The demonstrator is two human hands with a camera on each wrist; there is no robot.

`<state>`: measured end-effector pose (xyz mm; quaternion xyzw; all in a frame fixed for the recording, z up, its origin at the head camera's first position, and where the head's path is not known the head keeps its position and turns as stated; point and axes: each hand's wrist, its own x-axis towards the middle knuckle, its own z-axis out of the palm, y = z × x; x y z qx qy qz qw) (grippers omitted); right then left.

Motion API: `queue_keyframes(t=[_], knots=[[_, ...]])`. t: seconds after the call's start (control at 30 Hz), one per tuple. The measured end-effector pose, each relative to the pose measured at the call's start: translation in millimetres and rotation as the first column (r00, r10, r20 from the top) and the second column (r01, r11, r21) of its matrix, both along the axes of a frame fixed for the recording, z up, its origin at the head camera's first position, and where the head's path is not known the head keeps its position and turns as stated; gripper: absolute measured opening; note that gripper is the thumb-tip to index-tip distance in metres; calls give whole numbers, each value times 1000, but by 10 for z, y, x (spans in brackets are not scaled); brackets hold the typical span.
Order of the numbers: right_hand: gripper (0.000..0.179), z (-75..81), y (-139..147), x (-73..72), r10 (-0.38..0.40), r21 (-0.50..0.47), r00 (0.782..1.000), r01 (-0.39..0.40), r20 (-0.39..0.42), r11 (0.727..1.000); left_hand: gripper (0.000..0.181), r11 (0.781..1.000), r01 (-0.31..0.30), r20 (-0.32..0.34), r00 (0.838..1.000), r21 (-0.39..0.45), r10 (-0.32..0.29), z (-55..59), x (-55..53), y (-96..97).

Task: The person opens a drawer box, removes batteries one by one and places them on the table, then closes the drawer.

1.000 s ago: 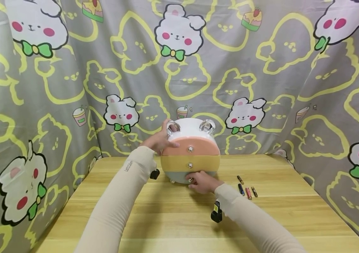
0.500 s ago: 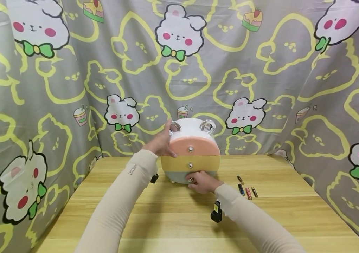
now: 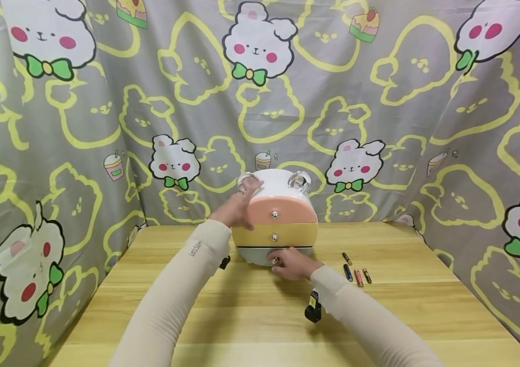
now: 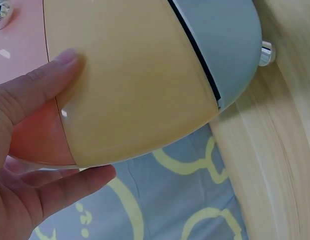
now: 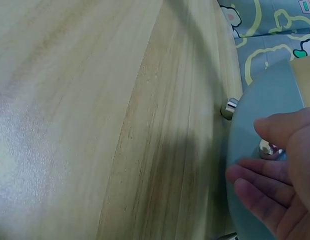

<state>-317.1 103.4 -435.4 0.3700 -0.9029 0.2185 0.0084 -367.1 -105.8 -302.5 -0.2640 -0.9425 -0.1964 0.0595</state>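
A small round drawer cabinet (image 3: 282, 235) with a white top and clear ears stands on the table, its fronts pink, yellow and grey-blue, each with a shiny knob. My left hand (image 3: 237, 205) rests against its left side. In the left wrist view the thumb (image 4: 47, 80) lies on the front near the pink-yellow seam, and straight fingers lie along the side. My right hand (image 3: 294, 264) pinches the knob (image 5: 269, 149) of the bottom drawer (image 5: 255, 107), thumb on one side and fingers on the other. A dark gap (image 4: 197, 52) shows above that drawer's front.
Several small batteries (image 3: 358, 277) lie on the wooden table (image 3: 250, 316) to the right of the cabinet. A patterned grey curtain (image 3: 315, 117) surrounds the table at the back and both sides. Short shiny feet (image 4: 266, 53) stick out below the cabinet.
The bottom drawer has come out slightly, and a dark gap now shows above it. My left hand has shifted right along the cabinet's side, its fingers now in front of the left ear.
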Motion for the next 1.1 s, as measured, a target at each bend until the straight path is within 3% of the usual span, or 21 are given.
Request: queue_keyframes(t=[0.43, 1.1], knots=[[30, 39, 28, 113, 26, 36, 997, -28, 67, 999, 127, 999, -32, 38, 999, -12, 33, 13, 13, 26], [33, 54, 52, 352, 91, 58, 994, -95, 63, 994, 127, 1000, -29, 34, 999, -12, 29, 12, 19, 29]])
